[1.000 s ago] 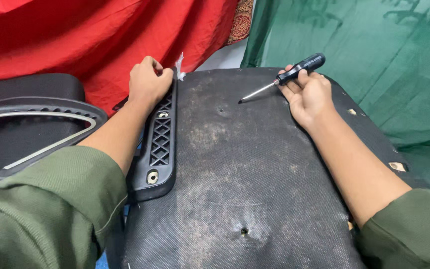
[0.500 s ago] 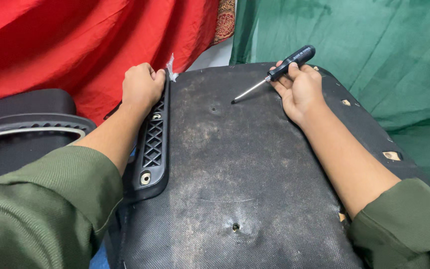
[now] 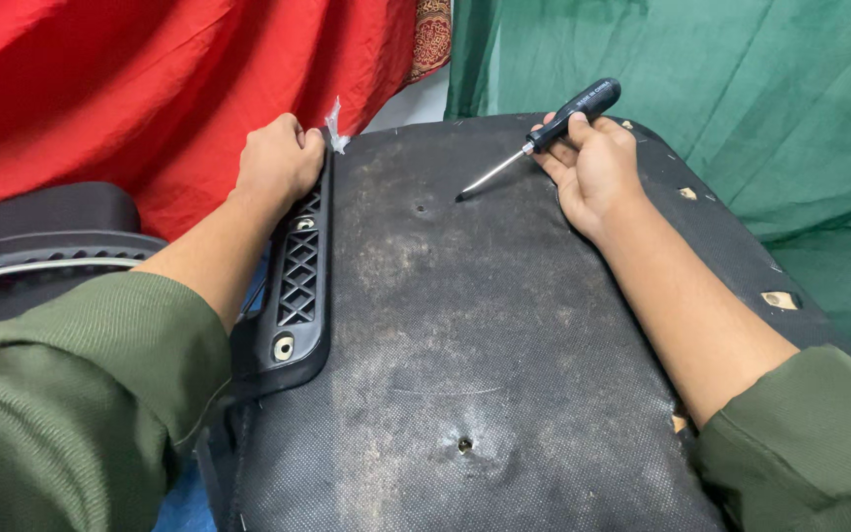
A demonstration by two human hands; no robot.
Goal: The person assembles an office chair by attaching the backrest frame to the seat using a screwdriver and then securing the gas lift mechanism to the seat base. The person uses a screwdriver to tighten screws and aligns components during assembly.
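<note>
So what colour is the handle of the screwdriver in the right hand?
Black, seen in the head view: screwdriver held by the right hand.

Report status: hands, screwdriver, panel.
Left hand gripping top end of black lattice bracket. Right hand holds black-handled screwdriver, tip over dark fabric panel, near small hole. Nothing blocking.

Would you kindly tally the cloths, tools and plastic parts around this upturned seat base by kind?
Cloth backdrops: 2, red cloth, green cloth
Screwdrivers: 1, screwdriver in right hand
Black plastic brackets: 1, bracket under left hand
Total: 4
</note>
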